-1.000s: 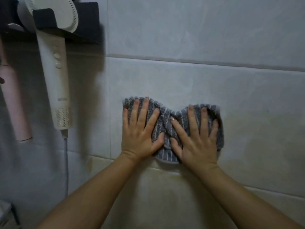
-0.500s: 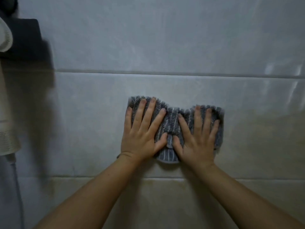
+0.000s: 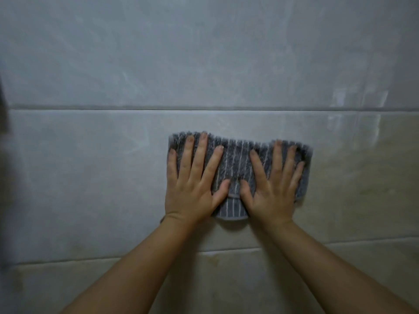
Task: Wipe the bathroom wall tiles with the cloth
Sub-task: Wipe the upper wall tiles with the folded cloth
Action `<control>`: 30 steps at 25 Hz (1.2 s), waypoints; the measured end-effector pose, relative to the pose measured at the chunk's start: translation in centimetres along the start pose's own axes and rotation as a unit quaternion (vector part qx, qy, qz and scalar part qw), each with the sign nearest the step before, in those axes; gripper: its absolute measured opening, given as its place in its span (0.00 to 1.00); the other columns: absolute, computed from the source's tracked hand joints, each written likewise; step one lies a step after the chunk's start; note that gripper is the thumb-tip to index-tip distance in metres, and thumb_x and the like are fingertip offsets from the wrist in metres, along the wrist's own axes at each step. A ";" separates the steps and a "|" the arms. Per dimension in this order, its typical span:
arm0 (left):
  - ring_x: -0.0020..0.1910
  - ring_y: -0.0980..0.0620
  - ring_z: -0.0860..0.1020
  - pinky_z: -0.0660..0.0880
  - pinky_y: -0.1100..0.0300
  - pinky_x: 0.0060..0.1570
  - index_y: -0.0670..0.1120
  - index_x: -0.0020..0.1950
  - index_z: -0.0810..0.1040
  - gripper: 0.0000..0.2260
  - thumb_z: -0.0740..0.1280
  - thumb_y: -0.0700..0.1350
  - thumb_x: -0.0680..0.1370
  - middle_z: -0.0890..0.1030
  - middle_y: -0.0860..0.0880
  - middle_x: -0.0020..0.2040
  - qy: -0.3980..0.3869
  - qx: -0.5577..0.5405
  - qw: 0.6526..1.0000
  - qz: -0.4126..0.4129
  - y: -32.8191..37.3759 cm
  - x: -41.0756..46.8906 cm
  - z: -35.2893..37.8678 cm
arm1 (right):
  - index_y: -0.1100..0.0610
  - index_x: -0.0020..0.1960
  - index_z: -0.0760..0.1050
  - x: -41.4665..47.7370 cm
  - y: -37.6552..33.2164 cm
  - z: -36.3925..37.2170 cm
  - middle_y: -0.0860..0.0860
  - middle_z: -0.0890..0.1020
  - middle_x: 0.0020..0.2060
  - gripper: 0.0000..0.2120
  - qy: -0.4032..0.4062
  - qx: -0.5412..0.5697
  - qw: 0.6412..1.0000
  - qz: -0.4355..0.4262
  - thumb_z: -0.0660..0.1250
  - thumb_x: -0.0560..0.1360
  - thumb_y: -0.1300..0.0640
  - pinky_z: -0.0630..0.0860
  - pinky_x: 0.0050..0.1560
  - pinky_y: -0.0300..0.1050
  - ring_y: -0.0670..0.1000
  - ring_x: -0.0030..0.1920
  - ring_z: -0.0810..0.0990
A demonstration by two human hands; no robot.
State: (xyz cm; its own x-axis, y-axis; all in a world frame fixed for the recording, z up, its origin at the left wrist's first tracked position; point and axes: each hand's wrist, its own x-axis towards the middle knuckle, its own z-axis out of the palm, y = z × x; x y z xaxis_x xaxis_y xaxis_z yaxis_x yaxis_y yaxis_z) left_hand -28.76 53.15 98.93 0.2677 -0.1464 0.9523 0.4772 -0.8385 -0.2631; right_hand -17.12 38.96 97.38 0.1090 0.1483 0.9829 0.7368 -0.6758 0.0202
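Note:
A grey cloth with thin white stripes lies flat against the large pale grey wall tiles. My left hand presses on the cloth's left half with fingers straight and spread. My right hand presses on its right half in the same way, thumb close to the left thumb. Both palms cover much of the cloth; its lower fold shows between the wrists.
Horizontal grout lines run across the wall above and below the cloth. A dark edge of a wall holder shows at the far left. Light reflections sit on the tiles at the upper right.
Both hands have slid the cloth to the right along the wall. The hair dryer and its holder have left the view on the left. The cloth is stretched wider.

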 end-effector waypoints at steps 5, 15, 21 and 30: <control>0.78 0.38 0.57 0.51 0.37 0.76 0.48 0.79 0.63 0.31 0.58 0.62 0.80 0.60 0.40 0.79 0.008 0.007 1.000 0.021 0.7 3.1 -0.1 | 0.46 0.77 0.56 2.2 2.8 -0.7 0.60 0.57 0.77 0.31 -0.003 0.019 1.000 -0.023 0.57 0.77 0.38 0.46 0.73 0.69 0.66 0.76 0.51; 0.78 0.39 0.56 0.47 0.39 0.77 0.48 0.79 0.62 0.31 0.60 0.60 0.79 0.58 0.40 0.79 -0.005 0.004 1.000 0.018 9.2 1.8 1.6 | 0.47 0.76 0.58 -1.7 9.4 -0.8 0.62 0.56 0.76 0.30 -0.005 0.014 1.000 0.006 0.58 0.76 0.44 0.48 0.73 0.70 0.68 0.76 0.51; 0.78 0.39 0.58 0.51 0.37 0.76 0.49 0.79 0.63 0.29 0.57 0.61 0.80 0.61 0.41 0.79 0.021 -0.006 1.000 -0.008 10.3 8.3 1.3 | 0.47 0.76 0.58 4.8 12.1 -2.0 0.61 0.57 0.76 0.30 0.012 0.026 1.000 0.013 0.59 0.76 0.43 0.46 0.74 0.67 0.66 0.76 0.51; 0.78 0.40 0.58 0.50 0.39 0.76 0.49 0.79 0.62 0.29 0.57 0.60 0.81 0.62 0.42 0.78 0.009 -0.011 1.000 0.005 13.2 7.0 2.1 | 0.51 0.77 0.57 1.9 14.7 -1.5 0.64 0.55 0.76 0.31 0.008 0.025 1.000 0.007 0.59 0.77 0.47 0.46 0.74 0.67 0.68 0.76 0.50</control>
State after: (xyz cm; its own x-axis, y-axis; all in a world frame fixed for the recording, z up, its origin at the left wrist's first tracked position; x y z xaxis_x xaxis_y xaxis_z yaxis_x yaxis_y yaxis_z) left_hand -18.84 42.11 101.81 0.2577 -0.1645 0.9521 0.4564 -0.8478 -0.2700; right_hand -7.12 28.22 99.84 0.1081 0.1268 0.9860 0.7679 -0.6405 -0.0018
